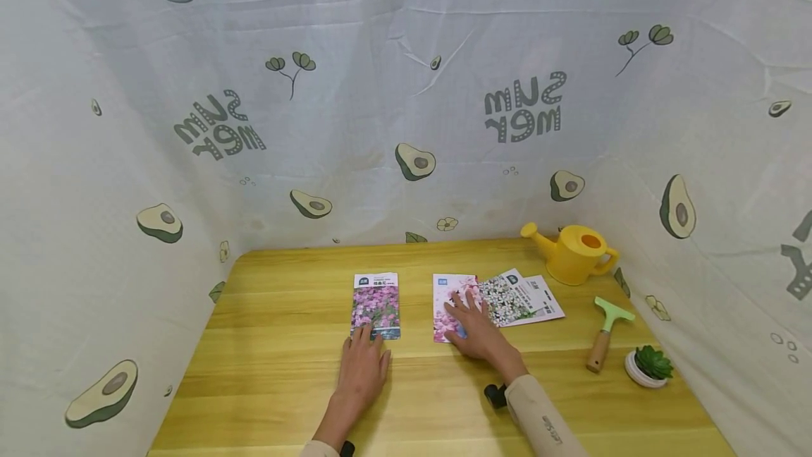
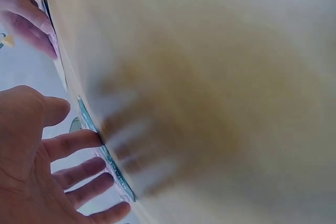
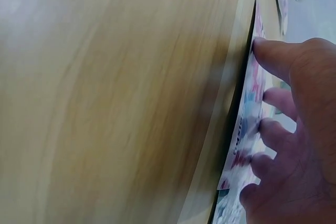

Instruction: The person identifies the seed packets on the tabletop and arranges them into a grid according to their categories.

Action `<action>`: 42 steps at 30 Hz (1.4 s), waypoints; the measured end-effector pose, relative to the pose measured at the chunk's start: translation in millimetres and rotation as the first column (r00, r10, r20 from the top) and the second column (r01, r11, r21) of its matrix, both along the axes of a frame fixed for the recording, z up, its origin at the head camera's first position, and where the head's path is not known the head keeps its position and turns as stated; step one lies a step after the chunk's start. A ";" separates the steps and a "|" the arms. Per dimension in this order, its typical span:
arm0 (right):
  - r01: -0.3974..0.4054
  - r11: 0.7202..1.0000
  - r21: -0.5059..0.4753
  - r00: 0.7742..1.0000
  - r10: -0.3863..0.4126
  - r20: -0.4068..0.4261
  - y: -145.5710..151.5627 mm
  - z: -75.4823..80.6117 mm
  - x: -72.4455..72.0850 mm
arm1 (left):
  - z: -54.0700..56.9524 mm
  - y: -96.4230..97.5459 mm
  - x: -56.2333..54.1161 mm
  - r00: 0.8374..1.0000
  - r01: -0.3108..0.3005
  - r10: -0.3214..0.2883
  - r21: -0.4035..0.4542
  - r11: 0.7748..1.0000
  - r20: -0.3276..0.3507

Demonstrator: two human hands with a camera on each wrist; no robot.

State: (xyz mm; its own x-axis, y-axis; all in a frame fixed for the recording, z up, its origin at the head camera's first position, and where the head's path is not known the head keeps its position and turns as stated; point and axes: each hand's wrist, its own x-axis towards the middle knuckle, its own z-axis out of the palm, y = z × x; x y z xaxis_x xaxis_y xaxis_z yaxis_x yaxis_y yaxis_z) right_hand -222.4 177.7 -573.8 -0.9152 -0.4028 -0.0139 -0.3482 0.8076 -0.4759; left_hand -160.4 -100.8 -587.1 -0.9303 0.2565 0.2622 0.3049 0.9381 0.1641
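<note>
My left hand [image 1: 363, 367] rests its fingertips on the near edge of a flower seed packet [image 1: 376, 305] with purple-pink blossoms. In the left wrist view those fingers [image 2: 73, 145] are spread and touch the packet's edge. On the right, my right hand [image 1: 476, 330] lies with spread fingers on a pink flower seed packet [image 1: 442, 316]. The right wrist view shows thumb and fingertips pressing on the pink packet [image 3: 244, 119]. Under its right side lies a white-flower seed packet [image 1: 507, 300], overlapping another pale packet [image 1: 548, 302].
A yellow watering can [image 1: 567, 256] stands at the back right corner. In front of it lie a green scraper-like tool [image 1: 605, 333] with a wooden handle and a small potted succulent [image 1: 650, 365]. Printed cloth [image 1: 355, 104] surrounds the wooden table [image 1: 273, 365].
</note>
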 end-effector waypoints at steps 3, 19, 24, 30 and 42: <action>-0.002 1.000 0.008 1.000 0.002 0.008 -2.5 -0.4 -1.4 | 1.1 1.0 -3.8 0.999 0.024 -0.025 0.036 0.999 0.023; -0.022 0.999 0.035 0.999 0.021 0.051 -19.1 5.2 -9.9 | 0.9 3.4 -9.4 0.991 0.061 -0.081 0.174 0.983 0.108; -0.043 0.998 0.034 0.998 0.042 0.038 -22.7 4.8 -12.1 | -0.5 2.6 -10.3 0.989 0.053 -0.072 0.142 0.988 0.130; -0.065 0.998 0.023 0.998 0.065 0.023 -26.0 3.7 -14.3 | -1.2 2.6 -10.5 0.990 0.054 -0.069 0.120 0.991 0.124; -0.089 0.996 0.021 0.996 0.089 -0.002 -36.3 -0.5 -18.3 | -2.2 2.0 -11.4 0.992 0.064 -0.075 0.106 0.992 0.105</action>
State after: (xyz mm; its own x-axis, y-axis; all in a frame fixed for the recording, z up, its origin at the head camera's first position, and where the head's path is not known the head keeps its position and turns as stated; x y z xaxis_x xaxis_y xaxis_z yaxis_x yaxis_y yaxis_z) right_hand -240.7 141.4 -574.3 -0.8755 -0.4827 -0.0208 -0.4208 0.7830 -0.4580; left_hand -171.7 -98.8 -589.3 -0.9354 0.2987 0.1893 0.3443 0.8916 0.2941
